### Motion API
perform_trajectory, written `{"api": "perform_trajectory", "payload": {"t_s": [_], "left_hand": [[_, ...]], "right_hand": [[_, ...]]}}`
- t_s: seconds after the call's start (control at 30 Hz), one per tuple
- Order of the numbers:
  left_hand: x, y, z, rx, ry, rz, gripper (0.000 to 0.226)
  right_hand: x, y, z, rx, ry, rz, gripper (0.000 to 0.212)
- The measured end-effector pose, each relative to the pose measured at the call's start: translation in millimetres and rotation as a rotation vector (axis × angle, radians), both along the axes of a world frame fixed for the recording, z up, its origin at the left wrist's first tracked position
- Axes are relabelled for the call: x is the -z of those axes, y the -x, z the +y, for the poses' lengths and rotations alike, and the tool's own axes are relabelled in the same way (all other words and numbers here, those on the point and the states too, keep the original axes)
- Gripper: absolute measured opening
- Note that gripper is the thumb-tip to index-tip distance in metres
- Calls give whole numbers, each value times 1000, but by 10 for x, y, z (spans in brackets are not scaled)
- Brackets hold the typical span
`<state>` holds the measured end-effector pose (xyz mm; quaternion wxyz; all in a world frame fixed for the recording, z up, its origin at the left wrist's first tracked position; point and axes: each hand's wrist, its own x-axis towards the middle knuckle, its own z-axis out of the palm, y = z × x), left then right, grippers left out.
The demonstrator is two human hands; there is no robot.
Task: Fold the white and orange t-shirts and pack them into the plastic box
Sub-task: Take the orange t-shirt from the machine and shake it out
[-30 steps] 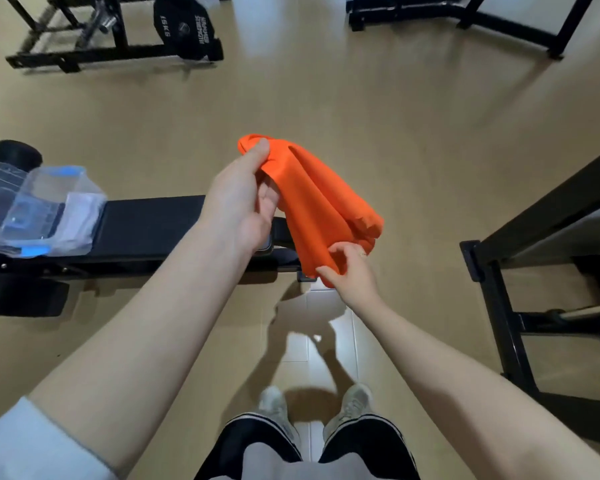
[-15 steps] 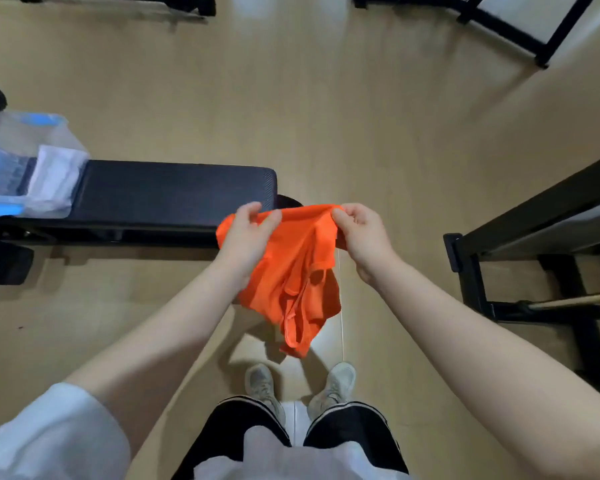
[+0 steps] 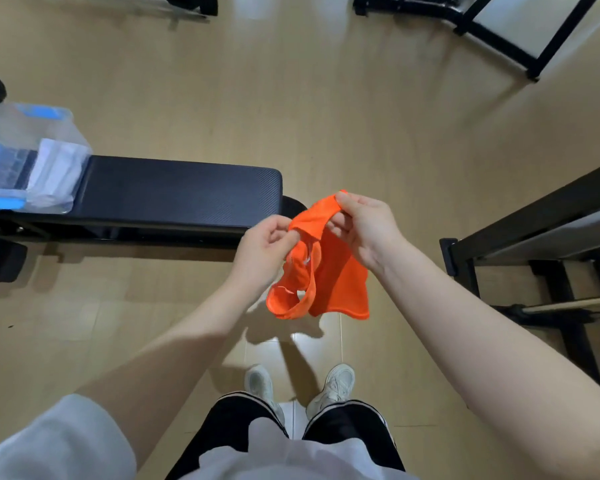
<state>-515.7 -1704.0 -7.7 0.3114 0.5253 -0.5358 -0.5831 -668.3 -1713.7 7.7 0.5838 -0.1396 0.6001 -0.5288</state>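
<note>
A small orange t-shirt [image 3: 333, 275] hangs crumpled in the air in front of me, above the floor. My left hand [image 3: 262, 249] pinches its edge on the left, and my right hand [image 3: 362, 226] grips its top edge, fingers curled round the cloth. The clear plastic box [image 3: 18, 133] with blue clips stands on the left end of a black bench [image 3: 174, 190]. White folded cloth, likely the white t-shirt [image 3: 54, 174], lies inside the box at its right side.
The bench runs from the left edge to the middle, just left of my hands. A black metal rack [image 3: 534, 237] stands at the right, more black frames at the top. My feet in white shoes [image 3: 333, 386] stand on the wooden floor below.
Both hands have shifted to the right and come closer together on the shirt's top edge. The shirt now hangs shorter and more bunched between them.
</note>
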Motion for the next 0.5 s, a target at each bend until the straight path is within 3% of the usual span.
{"api": "perform_trajectory", "payload": {"t_s": [0.13, 0.33, 0.43, 0.5], "left_hand": [[-246, 26, -128, 26, -32, 98, 13], [-591, 218, -384, -78, -59, 118, 11], [-655, 277, -462, -153, -107, 185, 12], [-684, 295, -488, -197, -132, 251, 15]], "right_hand": [[-7, 99, -64, 104, -17, 21, 18], [-97, -14, -60, -129, 169, 133, 13], [76, -70, 126, -201, 186, 478, 15], [231, -100, 272, -207, 171, 588, 18]]}}
